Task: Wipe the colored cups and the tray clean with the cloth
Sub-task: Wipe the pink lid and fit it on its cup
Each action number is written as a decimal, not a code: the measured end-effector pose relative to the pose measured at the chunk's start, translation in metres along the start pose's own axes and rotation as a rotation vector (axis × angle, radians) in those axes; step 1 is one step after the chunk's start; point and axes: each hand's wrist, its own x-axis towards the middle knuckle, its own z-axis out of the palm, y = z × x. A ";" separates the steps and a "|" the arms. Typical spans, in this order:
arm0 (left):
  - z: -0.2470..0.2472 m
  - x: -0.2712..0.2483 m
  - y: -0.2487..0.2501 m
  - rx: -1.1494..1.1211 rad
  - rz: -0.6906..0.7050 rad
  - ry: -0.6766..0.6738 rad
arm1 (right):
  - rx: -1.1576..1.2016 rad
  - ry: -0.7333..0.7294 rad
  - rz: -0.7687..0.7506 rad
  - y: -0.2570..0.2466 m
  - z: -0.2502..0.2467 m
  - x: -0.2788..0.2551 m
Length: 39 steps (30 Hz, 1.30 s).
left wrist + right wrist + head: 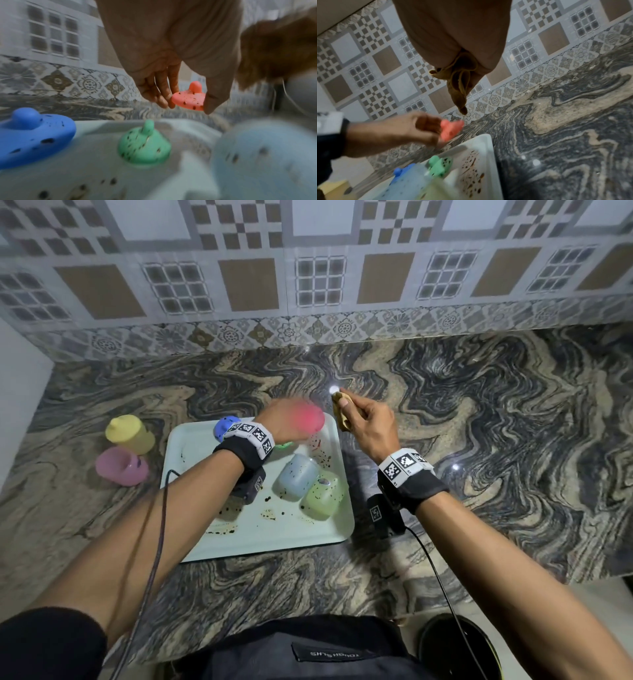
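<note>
Head view: left hand (281, 422) fingertips pinch speckled red cup (188, 99) above tray (191, 446) far edge, right hand (371, 422) clamped on cloth (342, 414) w/ thin grip, so cup could slip when wiped.

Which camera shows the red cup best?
The left wrist view: the red cup is sharp there, pinched in the left hand, dark specks plain. The head view shows only a red blur. The right wrist view shows it small and smeared.
</note>
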 end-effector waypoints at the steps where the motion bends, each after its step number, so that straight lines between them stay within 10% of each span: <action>1: -0.004 -0.005 0.002 -0.087 -0.011 0.028 | -0.012 -0.005 -0.001 -0.001 0.005 -0.001; 10: -0.038 -0.049 0.016 -0.805 -0.075 0.261 | -0.031 -0.069 -0.112 -0.041 0.031 -0.009; 22: -0.059 -0.071 0.016 -1.499 -0.066 0.197 | 0.032 -0.188 -0.271 -0.064 0.043 -0.015; 33: -0.067 -0.071 0.014 -1.444 -0.159 0.278 | -0.083 -0.111 -0.439 -0.062 0.044 -0.011; 39: -0.061 -0.067 0.021 -1.592 -0.113 0.246 | -0.359 -0.071 -0.855 -0.042 0.060 -0.005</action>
